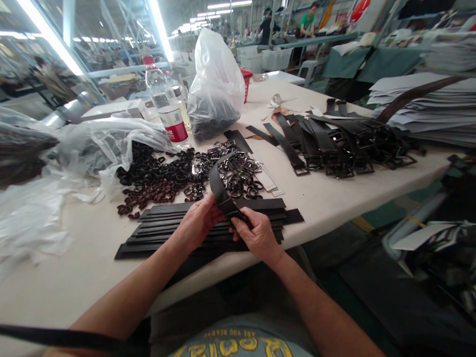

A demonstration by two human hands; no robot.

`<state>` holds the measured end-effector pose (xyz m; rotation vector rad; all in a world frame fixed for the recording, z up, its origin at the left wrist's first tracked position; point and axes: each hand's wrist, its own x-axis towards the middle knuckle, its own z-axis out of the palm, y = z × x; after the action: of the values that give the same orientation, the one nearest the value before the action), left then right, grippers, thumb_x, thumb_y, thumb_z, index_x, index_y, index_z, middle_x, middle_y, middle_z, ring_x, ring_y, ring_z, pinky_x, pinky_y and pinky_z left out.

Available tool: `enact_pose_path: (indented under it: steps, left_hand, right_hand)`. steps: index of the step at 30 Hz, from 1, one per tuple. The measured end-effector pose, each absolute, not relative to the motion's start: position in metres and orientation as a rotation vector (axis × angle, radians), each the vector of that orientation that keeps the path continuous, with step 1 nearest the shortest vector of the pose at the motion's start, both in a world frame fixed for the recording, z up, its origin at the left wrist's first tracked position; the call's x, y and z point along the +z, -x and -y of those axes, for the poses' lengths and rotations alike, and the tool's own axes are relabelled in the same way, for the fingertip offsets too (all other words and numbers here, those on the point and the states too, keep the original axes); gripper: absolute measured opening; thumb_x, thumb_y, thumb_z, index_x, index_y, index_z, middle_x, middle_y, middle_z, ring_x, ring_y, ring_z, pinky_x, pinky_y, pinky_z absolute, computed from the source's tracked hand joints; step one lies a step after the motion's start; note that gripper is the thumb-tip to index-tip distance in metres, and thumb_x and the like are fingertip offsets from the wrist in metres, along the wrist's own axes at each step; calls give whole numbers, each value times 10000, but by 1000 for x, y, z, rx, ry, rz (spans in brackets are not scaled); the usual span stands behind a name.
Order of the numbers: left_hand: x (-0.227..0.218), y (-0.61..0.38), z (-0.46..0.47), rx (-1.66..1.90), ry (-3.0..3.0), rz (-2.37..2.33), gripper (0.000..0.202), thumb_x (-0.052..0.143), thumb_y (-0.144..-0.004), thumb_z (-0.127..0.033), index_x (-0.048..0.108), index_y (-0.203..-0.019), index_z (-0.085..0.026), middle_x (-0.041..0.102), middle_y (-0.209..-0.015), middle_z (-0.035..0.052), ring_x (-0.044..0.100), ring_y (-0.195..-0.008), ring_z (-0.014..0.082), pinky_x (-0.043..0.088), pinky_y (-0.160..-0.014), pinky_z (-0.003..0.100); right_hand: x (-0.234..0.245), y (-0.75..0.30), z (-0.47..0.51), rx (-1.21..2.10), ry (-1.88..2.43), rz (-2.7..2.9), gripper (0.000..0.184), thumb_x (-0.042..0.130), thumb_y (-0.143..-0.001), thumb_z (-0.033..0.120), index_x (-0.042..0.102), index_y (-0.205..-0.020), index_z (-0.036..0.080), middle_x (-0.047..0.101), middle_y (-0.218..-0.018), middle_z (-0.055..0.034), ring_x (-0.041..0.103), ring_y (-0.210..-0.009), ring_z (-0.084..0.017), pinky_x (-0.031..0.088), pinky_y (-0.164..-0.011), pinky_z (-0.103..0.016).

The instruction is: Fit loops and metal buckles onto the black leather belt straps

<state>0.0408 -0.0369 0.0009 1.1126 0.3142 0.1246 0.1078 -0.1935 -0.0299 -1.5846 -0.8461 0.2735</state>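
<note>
A black leather strap (219,187), bent upward in a curve, is held between both hands above the table. My left hand (200,219) is closed on its middle part, thumb along the side. My right hand (255,232) pinches the strap's near end, where a dark piece that may be a loop or buckle is mostly covered by the fingers. Beneath the hands lies a row of flat black straps (154,233). Just beyond them are a heap of metal buckles (238,170) and piles of black loops (164,168) and brown loops (147,196).
Straps with buckles attached (328,145) are piled at the right, near a stack of white sheets (416,101). A plastic bottle (173,124) and a clear bag (213,84) stand at the back. Plastic bags (94,147) lie left. The table edge (298,238) runs close by my right hand.
</note>
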Motion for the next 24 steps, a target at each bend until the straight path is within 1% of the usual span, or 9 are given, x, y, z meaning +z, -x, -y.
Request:
enact_pose_path:
  steps: [2, 5, 8, 12, 15, 16, 20, 23, 24]
  left_hand:
    - [1, -40, 38, 140, -1062, -354, 456, 771, -738, -550, 747, -879, -116, 768, -839, 101, 719, -812, 225, 557, -716, 293]
    - [2, -37, 41, 171, -1048, -380, 389, 861, -661, -447, 769, -849, -120, 769, -801, 87, 716, -787, 213, 555, -717, 281]
    - [5, -35, 44, 184, -1031, -363, 347, 888, -631, -384, 784, -845, -132, 772, -804, 81, 710, -786, 202, 549, -723, 272]
    - [7, -34, 51, 179, -1030, -355, 317, 882, -641, -373, 795, -851, -152, 765, -818, 69, 683, -748, 179, 544, -664, 259]
    - [4, -35, 54, 152, -1034, -368, 326, 876, -649, -378, 800, -882, -162, 735, -761, 44, 627, -650, 140, 533, -590, 247]
    - [2, -35, 55, 146, -1037, -370, 334, 870, -658, -381, 800, -901, -163, 724, -750, 39, 609, -630, 131, 530, -574, 246]
    - [-2, -33, 57, 117, -1079, -363, 387, 825, -717, -393, 785, -1021, -156, 695, -739, 38, 582, -615, 127, 526, -561, 254]
    - [-2, -31, 56, 79, -1138, -339, 417, 774, -778, -398, 752, -1129, -174, 694, -724, 35, 597, -595, 133, 520, -577, 264]
    - [-1, -30, 55, 73, -1164, -326, 408, 761, -792, -395, 747, -1141, -183, 708, -750, 40, 605, -590, 136, 520, -585, 270]
  right_hand:
    - [-30, -108, 192, 269, 1612, 864, 179, 555, -925, 316, 577, -795, 195, 666, -614, 20, 612, -456, -106, 459, -503, -204]
    - [-31, -108, 190, 258, 1656, 878, 167, 561, -920, 295, 578, -787, 197, 663, -615, 23, 618, -462, -108, 455, -502, -206]
    - [-32, -108, 187, 249, 1680, 864, 151, 562, -926, 300, 598, -826, 193, 662, -617, 22, 614, -452, -112, 458, -496, -212]
    - [-34, -107, 186, 216, 1702, 862, 145, 564, -934, 304, 639, -947, 180, 682, -650, 7, 627, -470, -128, 484, -520, -232]
    - [-36, -108, 186, 224, 1677, 852, 222, 555, -944, 328, 633, -1086, 176, 704, -687, -4, 642, -479, -138, 509, -537, -248]
    - [-37, -107, 186, 230, 1668, 844, 238, 552, -948, 343, 626, -1105, 180, 707, -689, -4, 642, -477, -139, 513, -535, -249]
    - [-36, -105, 189, 241, 1654, 827, 233, 505, -976, 415, 604, -982, 204, 696, -680, -2, 637, -480, -137, 498, -507, -236]
    - [-36, -103, 191, 255, 1619, 782, 273, 447, -1001, 455, 574, -1021, 214, 679, -662, 13, 626, -463, -131, 484, -493, -225]
    - [-36, -102, 191, 246, 1621, 769, 281, 439, -1004, 463, 569, -1032, 216, 670, -651, 16, 624, -462, -132, 482, -494, -225]
